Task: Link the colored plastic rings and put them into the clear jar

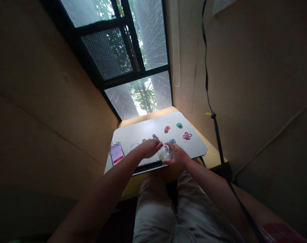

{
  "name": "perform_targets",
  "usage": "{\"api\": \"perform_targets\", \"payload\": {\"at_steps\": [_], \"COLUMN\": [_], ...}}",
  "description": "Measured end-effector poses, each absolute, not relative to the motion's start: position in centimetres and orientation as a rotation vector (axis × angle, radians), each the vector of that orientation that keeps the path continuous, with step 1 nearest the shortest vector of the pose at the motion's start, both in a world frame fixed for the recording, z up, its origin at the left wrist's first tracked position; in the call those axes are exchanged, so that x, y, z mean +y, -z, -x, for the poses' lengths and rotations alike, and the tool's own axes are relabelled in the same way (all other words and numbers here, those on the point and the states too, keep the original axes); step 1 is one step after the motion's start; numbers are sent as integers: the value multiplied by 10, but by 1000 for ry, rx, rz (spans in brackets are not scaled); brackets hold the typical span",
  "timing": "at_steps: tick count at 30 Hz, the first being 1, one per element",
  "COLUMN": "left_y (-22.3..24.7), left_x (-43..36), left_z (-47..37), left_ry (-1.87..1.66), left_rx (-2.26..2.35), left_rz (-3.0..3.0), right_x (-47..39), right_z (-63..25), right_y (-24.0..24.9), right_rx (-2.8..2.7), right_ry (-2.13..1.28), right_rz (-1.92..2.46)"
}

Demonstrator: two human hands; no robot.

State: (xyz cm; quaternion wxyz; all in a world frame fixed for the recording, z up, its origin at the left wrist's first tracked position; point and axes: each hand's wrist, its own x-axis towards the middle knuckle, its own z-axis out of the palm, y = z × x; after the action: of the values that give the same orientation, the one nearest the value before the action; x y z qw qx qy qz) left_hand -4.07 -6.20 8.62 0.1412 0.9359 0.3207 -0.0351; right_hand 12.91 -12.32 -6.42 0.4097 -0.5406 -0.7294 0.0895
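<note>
My right hand [178, 155] is wrapped around the side of a small clear plastic container [164, 154], with some pale contents low inside it. Over the container's left rim, my left hand [151, 147] is closed in a pinch. A small yellowish bit shows at its fingertips, too small to name. Beyond the hands lie little clusters of coloured rings: blue [172, 140], purple [155, 137], red [166, 129], pink [187, 135] and green [179, 125]. A dark cluster [144, 140] is partly hidden by my left wrist.
A clear round lid [134, 145] and a phone with a lit screen [117, 154] lie on the left of the white board [130, 131]. A long black object [148, 166] runs along its front edge. A black strap [219, 148] hangs at the right. A window [143, 91] stands behind.
</note>
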Motion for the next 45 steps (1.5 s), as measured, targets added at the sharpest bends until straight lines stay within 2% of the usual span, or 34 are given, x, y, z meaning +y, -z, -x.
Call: {"api": "perform_targets", "payload": {"at_steps": [24, 34, 45], "left_y": [-82, -77, -75], "left_x": [-60, -58, -58], "left_z": [38, 47, 50], "left_ry": [145, -143, -188], "left_rx": [815, 967, 891], "left_rz": [-2850, -2652, -2515], "right_x": [-126, -122, -125], "right_z": [-128, -130, -129], "right_y": [62, 67, 62], "right_rx": [-1827, -1857, -1854], "right_ry": [-224, -224, -225], "right_rz": [1358, 1380, 1365]}}
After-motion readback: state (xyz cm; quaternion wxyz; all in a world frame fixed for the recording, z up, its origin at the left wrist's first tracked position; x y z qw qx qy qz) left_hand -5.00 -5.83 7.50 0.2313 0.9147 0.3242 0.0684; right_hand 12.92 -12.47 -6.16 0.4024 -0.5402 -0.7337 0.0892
